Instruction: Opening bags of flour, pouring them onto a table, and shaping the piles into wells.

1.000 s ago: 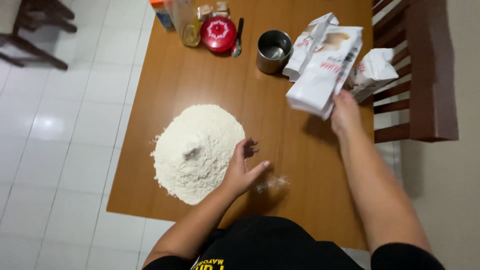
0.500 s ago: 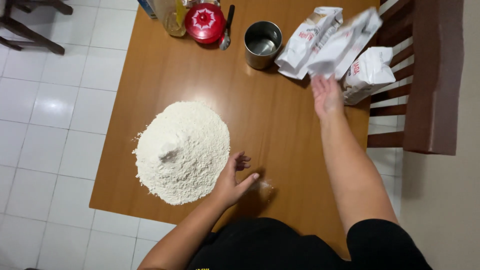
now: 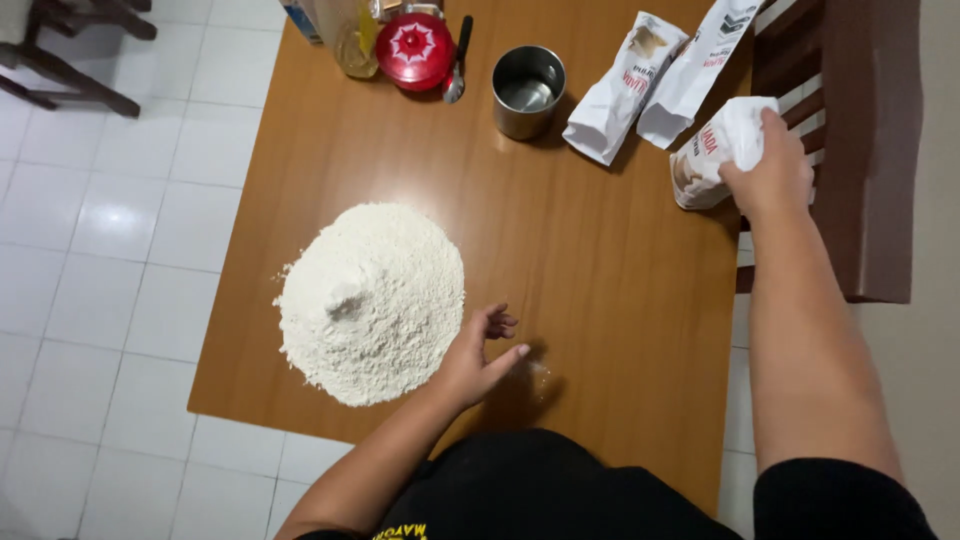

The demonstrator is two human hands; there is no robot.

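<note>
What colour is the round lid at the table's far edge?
Red lid with a white star-like pattern, head view.

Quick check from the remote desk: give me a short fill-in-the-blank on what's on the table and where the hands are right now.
1. The right hand grips a crumpled white ____ at the table's right edge.
2. The left hand rests beside the pile of ____ on the wooden table.
3. The metal cup stands between the paper packets and the jar with the ____ lid.
4. The spoon lies just ____ of that jar.

Missing words: bag; flour; red; right
</note>
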